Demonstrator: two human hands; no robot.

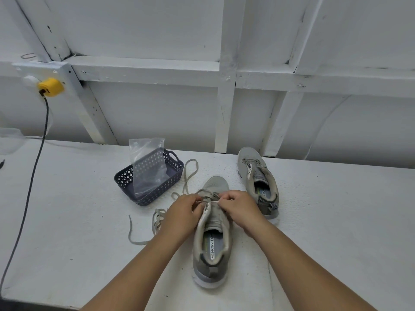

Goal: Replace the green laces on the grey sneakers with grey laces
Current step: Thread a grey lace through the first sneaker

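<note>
Right now both hands work at the near sneaker (pixel 212 239), which stands on the white table (pixel 314 221) with its toe pointing away from the person. At the sneaker's eyelets, the left hand (pixel 183 215) curls its fingers round the grey lace (pixel 157 217), and the right hand (pixel 239 206) pinches the same lace from the other side. Loose lace trails onto the table left of the sneaker, with a loop running up toward the dark basket (pixel 149 179). That basket sits up and left of the sneaker and holds 1 clear plastic bag (pixel 148 162). The second sneaker (pixel 258 181) rests up and right of it, already laced.
</note>
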